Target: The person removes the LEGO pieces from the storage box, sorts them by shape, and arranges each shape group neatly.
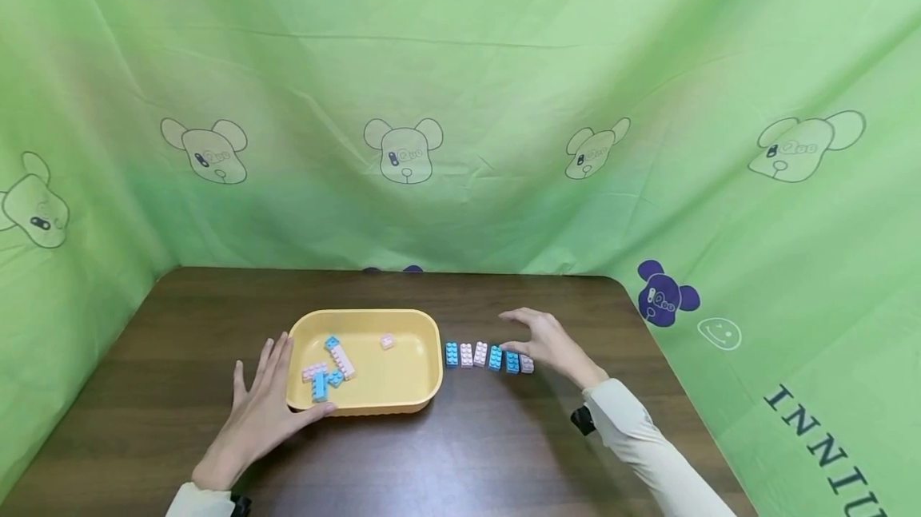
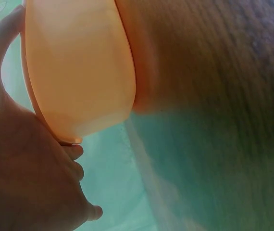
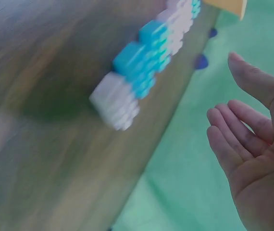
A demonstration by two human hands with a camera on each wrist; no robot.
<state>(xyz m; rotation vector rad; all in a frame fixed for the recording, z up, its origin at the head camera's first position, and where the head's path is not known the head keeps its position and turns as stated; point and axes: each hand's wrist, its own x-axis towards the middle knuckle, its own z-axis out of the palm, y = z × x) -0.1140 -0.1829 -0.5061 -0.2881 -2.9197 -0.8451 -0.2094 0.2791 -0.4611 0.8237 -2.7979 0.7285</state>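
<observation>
A yellow plastic tray [image 1: 384, 381] stands on the table with several blue and pink building blocks in it. My left hand [image 1: 257, 415] lies against its left end, fingers spread and straight along the side and thumb at the front rim. Right of the tray runs a row of blue and pale pink building blocks [image 1: 480, 354], studs showing. Over the right end of that row hovers my right hand [image 1: 552, 344], thumb and fingers apart, holding nothing. In the right wrist view its fingers are loosely bent, away from the pale end block [image 3: 113, 98].
The brown wooden table [image 1: 496, 453] ends at a green printed curtain [image 1: 460, 213] behind and on both sides. A small pink block [image 1: 387, 341] sits alone toward the back right of the tray's inside; the other blocks there lie to its left.
</observation>
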